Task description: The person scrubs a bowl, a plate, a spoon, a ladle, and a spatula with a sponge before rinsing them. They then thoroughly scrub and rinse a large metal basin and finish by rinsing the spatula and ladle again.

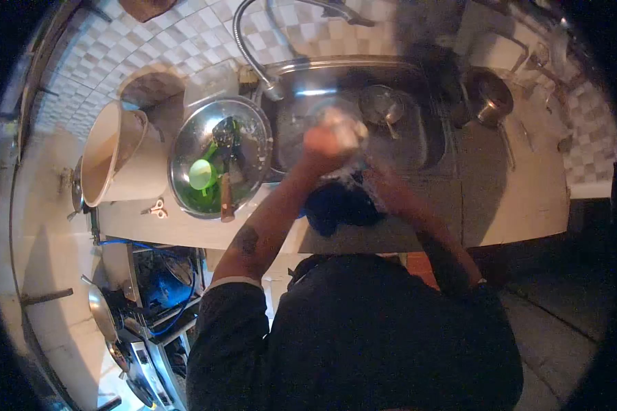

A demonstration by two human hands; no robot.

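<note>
Over the near part of the metal sink [428,154], my left hand [322,145] is smeared by motion beside a pale, blurred shape that I cannot make out. To its right, my right hand [382,183] is also blurred, close to the sink's front edge, and its fingers cannot be read. Dark blue cloth [339,205] lies at the front edge, just below both hands. A round, clear-looking vessel [382,106] with a utensil in it rests at the back right of the sink.
A steel bowl [257,123] with green utensils and a wooden handle stands left of the sink. Farther left are scissors [156,209] and a large pale bucket [134,161]. The faucet [274,89] hangs over the sink's left edge. A pot [490,96] stands at right.
</note>
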